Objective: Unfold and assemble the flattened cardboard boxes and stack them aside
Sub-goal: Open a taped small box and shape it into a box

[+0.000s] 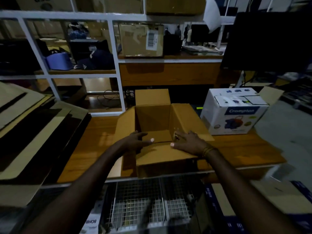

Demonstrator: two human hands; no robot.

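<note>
Wire-mesh grey metal baskets (143, 205) sit lowest in view, under the near edge of the orange-brown wooden tabletop (94, 141). On the tabletop, centre, stands the opened plain brown cardboard box (155, 119), upright, its four top flaps spread outward; the near flap overhangs the table edge.

Left hand (136, 141): fingers curled over the box's near-left rim, thumb extended along the near flap. Right hand (187, 141): palm down on the near-right corner, thumb on the near flap, fingers lying over the right wall and flap. Whether the right fingers curl round the edge cannot be told. Hands apart, thumbs pointing toward each other.

Left of the box: a sloped stack of flattened tan cardboard sheets (30, 132). Right of the box, just beside its right flap: a white printed carton marked Crompton (234, 110). Behind: a white-framed shelving unit (116, 65) holding a taped brown carton with a barcode label (141, 40).
</note>
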